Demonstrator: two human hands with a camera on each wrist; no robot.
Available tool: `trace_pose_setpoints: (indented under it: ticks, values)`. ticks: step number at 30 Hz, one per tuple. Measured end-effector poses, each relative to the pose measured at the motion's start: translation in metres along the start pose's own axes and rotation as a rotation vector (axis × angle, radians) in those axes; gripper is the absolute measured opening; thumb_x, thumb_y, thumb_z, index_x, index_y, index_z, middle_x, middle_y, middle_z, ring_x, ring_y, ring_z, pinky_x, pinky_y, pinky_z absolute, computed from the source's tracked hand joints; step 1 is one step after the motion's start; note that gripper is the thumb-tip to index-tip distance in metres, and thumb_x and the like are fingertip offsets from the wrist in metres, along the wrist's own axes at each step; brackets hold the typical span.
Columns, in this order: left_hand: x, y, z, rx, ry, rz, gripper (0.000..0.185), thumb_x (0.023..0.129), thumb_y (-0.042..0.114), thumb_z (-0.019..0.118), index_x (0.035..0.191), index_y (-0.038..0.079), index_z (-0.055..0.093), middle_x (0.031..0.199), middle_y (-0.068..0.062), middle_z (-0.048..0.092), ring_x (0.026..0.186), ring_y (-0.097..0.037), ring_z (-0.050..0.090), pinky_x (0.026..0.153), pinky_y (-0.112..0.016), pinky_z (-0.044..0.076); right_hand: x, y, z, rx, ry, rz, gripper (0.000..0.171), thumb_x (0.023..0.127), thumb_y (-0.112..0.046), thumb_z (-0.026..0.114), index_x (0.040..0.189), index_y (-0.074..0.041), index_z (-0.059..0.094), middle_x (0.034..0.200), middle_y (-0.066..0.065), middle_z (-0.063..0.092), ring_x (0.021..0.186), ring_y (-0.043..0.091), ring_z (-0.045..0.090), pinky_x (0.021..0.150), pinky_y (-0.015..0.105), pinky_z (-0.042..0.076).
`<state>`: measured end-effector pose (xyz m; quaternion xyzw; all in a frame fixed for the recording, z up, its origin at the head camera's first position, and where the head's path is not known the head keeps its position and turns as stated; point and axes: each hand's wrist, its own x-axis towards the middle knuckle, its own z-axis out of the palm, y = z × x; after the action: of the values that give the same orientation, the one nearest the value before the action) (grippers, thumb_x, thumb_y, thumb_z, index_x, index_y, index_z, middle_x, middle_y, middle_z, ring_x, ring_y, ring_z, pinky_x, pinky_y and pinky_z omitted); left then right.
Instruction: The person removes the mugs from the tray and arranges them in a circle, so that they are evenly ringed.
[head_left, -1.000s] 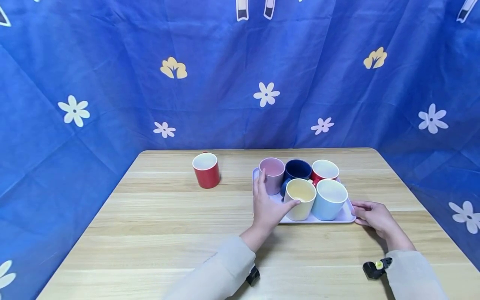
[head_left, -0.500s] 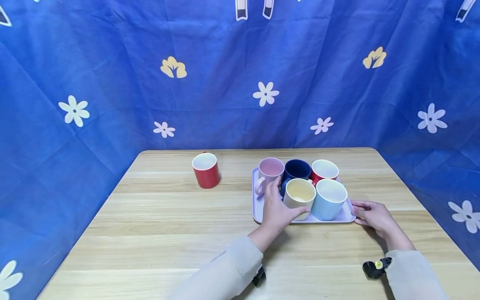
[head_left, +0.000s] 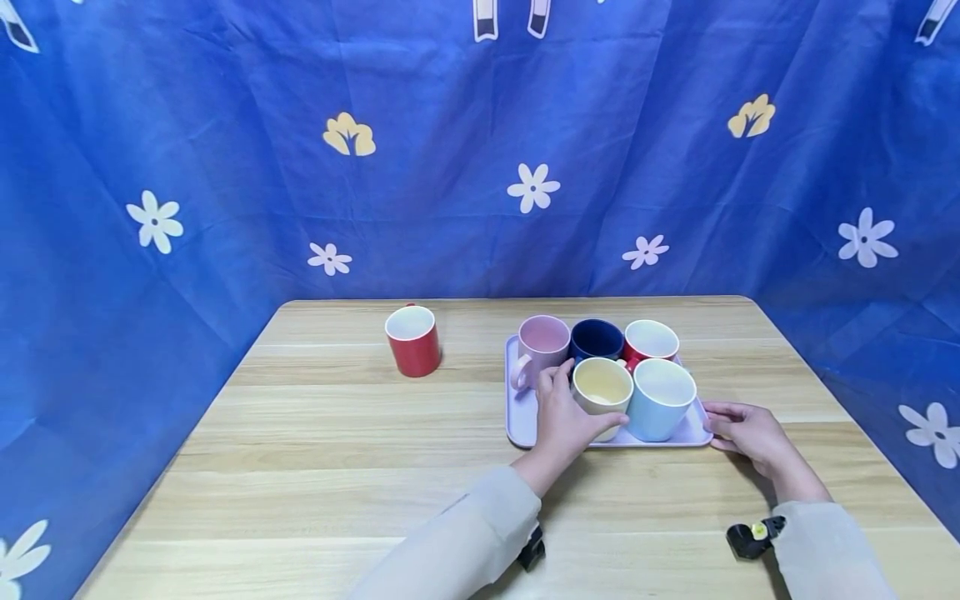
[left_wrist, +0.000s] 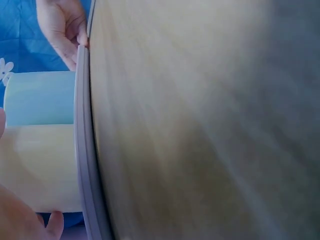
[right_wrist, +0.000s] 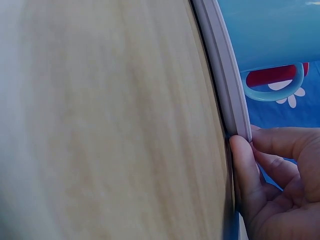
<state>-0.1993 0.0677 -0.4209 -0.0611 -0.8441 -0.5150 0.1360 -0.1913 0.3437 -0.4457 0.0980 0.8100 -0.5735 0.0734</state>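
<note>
The cream mug (head_left: 602, 396) stands at the front of the lilac tray (head_left: 519, 421), beside the light-blue mug (head_left: 662, 406). It looks ceramic, rigid, smooth, breakable, best gripped around its body. The left hand (head_left: 564, 417) wraps its wall; the right hand (head_left: 746, 432) pinches the tray's corner.

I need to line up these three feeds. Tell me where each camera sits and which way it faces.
Head: worn high, looking forward and down at the tray of mugs; shows both sleeves, left hand round the yellow mug, right hand.
Left wrist: low over the table, facing the tray edge; a fingertip shows.
Right wrist: low, facing the tray corner; its fingers show.
Shared: tray and light blue mug appear in all views.
</note>
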Motion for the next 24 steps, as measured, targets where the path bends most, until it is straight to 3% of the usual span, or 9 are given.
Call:
trace_pose_setpoints:
  ticks: [12,24]
  values:
    - [-0.003,-0.001,0.012,0.025,0.09,0.012,0.093,0.047,0.03,0.096,0.126,0.006,0.053,0.114,-0.006,0.042,0.11,-0.022,0.043,0.093,-0.034,0.041,-0.001,-0.001,0.0,-0.008,0.003,0.004,0.049,0.092,-0.003,0.059,0.132,0.018,0.04,0.114,0.02,0.062,0.08,0.003,0.062,0.071,0.026,0.055]
    - [-0.002,-0.003,0.012,-0.037,0.125,0.041,0.083,0.049,0.026,0.095,0.122,0.006,0.058,0.111,-0.004,0.045,0.108,-0.021,0.044,0.091,-0.035,0.043,-0.001,0.0,0.0,-0.01,0.004,0.001,0.05,0.092,-0.004,0.059,0.132,0.018,0.04,0.115,0.02,0.062,0.08,0.003,0.062,0.071,0.026,0.055]
